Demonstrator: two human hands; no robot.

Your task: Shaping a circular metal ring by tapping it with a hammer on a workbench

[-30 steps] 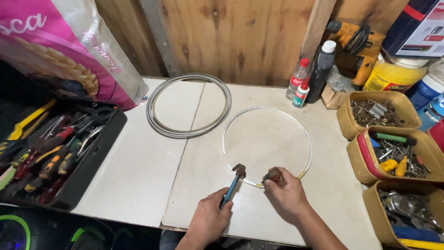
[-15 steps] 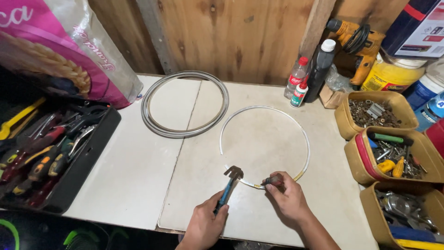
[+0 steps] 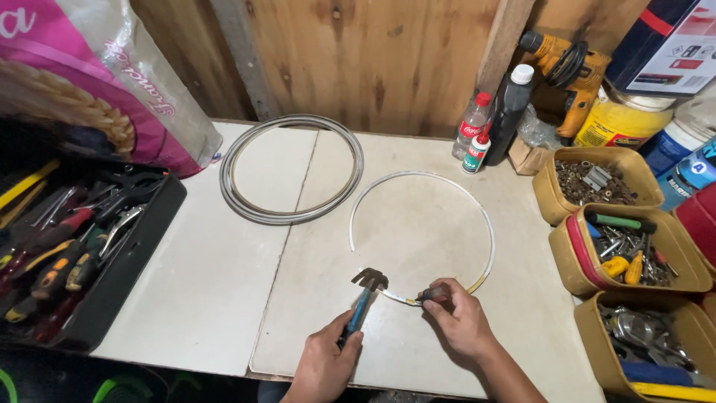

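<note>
Left hand (image 3: 326, 363) reaches in from the lower edge, fingers wrapped around the blue handle of a pair of pliers (image 3: 362, 298), whose head points away from the person and lies just beside the near arc of a white ring (image 3: 488, 231). Right hand (image 3: 460, 319), forearm angled in from the lower right, pinches a small dark-and-red tool (image 3: 434, 294) against that arc. A coiled grey hose (image 3: 291, 168) lies beyond the left hand, well apart.
</note>
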